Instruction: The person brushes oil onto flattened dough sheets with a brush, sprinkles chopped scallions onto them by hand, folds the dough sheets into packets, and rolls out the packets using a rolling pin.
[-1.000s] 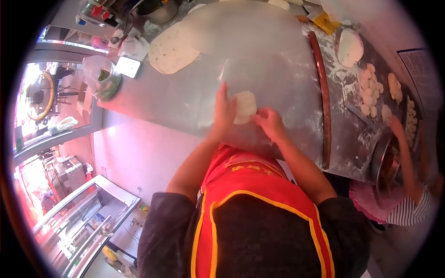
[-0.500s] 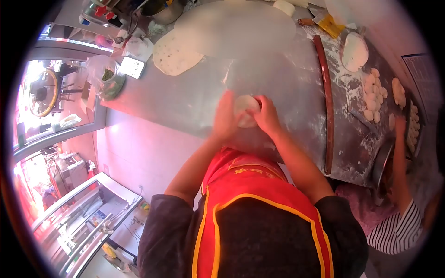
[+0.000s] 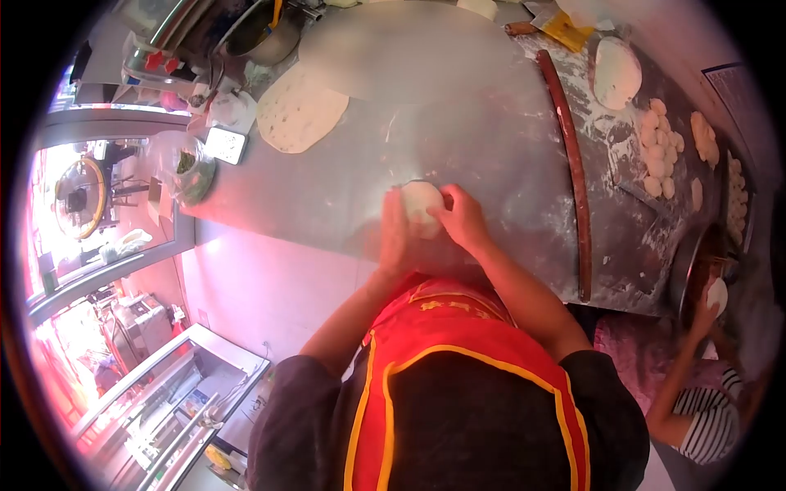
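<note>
A round piece of dough lies on the metal worktop near its front edge, between my two hands. My left hand stands along the dough's left edge, its fingers stretched out and somewhat blurred. At the right edge, my right hand pinches the dough's rim between bent fingers and thumb. A large flat sheet of dough with dark flecks lies farther back on the left.
A long rolling pin lies lengthwise on the worktop. To its right are several small dough balls, a flattened dough piece and loose flour. A co-worker's hand holds a round wrapper beside a metal bowl.
My left hand has straightened upright against the dough's edge; my right hand stays at the other edge. The co-worker's hand has come back toward the bowl with a wrapper. The view has shifted slightly.
</note>
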`<state>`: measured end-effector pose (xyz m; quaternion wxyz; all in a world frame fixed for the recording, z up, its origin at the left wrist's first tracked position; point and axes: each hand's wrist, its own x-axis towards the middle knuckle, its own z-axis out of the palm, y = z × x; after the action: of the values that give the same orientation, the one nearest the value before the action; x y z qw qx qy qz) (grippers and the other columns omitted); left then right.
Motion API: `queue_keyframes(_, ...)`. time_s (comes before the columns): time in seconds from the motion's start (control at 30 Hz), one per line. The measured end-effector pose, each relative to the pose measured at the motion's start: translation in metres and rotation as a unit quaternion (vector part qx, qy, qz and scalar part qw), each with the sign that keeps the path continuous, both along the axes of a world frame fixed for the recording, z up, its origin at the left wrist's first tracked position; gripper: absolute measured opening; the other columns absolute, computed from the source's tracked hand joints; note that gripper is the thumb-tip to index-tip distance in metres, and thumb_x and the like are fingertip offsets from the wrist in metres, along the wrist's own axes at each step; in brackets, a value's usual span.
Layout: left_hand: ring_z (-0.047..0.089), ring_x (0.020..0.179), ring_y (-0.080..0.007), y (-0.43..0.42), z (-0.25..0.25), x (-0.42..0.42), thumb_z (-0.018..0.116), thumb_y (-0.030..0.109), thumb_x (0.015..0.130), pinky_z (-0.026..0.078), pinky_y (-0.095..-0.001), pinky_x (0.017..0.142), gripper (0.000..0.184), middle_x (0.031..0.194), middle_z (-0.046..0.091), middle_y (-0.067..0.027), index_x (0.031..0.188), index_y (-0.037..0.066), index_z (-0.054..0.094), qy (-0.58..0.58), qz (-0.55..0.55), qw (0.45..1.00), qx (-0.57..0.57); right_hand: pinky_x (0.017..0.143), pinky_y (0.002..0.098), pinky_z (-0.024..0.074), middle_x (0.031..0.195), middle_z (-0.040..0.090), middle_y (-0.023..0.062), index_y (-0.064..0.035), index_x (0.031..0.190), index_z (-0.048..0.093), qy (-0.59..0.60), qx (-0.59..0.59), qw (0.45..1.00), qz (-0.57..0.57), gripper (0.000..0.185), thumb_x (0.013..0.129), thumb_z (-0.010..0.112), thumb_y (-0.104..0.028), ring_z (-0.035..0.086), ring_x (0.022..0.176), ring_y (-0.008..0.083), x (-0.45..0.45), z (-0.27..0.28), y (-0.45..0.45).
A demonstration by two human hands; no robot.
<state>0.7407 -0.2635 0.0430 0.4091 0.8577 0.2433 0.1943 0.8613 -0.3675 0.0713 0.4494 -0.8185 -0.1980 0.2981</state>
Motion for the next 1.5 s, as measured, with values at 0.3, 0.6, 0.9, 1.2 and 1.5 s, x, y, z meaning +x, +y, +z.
queue_keyframes(0.3,0.027,0.139,-0.0414,0.076,-0.005,0.142,0.057,0.029,0.091,0.025,-0.0520,0.111,0.056,0.147,0.038,-0.0183,0.138,0.001,0.044,0.067,0.015,0.969,0.238,0.087,0.0412,0.0479,0.108,0.063,0.0185,-0.0021,0.116,0.058,-0.229,0.114,0.963,-0.085,0.037,0.081,0.067,-0.011,0.060,0.101,0.0361,0.106,-0.009,0.035)
queue_keyframes(0.6,0.034,0.134,-0.0391,0.069,0.013,0.157,0.059,0.037,0.089,0.024,-0.0564,0.109,0.050,0.142,0.044,-0.0146,0.135,0.018,0.052,0.115,-0.045,0.934,0.336,0.099,0.0463,0.0390,0.126,0.052,0.0246,0.0035,0.131,0.045,-0.375,-0.180,0.895,-0.162,0.053,0.089,0.064,-0.021,0.049,0.115,0.0426,0.112,-0.005,-0.204)
queue_keyframes(0.9,0.040,0.129,-0.0405,0.058,-0.015,0.151,0.059,0.040,0.089,0.031,-0.0524,0.106,0.044,0.139,0.046,-0.0166,0.128,0.020,0.058,0.062,-0.008,0.937,0.344,0.088,0.0486,0.0425,0.110,0.057,0.0204,-0.0022,0.119,0.053,-0.331,-0.238,0.894,-0.185,0.047,0.080,0.072,-0.020,0.053,0.103,0.0409,0.084,-0.014,-0.239)
queue_keyframes(1.2,0.032,0.137,-0.0413,-0.060,-0.001,0.114,0.066,0.036,0.086,0.028,-0.0558,0.110,0.062,0.146,0.037,-0.0212,0.139,0.013,0.045,0.038,-0.169,0.965,0.196,0.084,0.0471,0.0434,0.109,0.058,0.0165,-0.0035,0.116,0.054,-0.382,-0.146,0.910,-0.070,0.037,0.082,0.067,-0.012,0.053,0.100,0.0392,0.079,0.010,-0.245)
queue_keyframes(1.5,0.036,0.135,-0.0385,0.041,0.026,0.027,0.066,0.021,0.082,0.022,-0.0561,0.112,0.062,0.143,0.044,-0.0168,0.138,0.006,0.045,0.124,-0.171,0.938,0.274,0.105,0.0519,0.0338,0.134,0.053,0.0116,-0.0076,0.135,0.048,-0.427,-0.172,0.887,-0.036,0.056,0.084,0.066,-0.019,0.048,0.124,0.0323,0.039,0.004,-0.223)
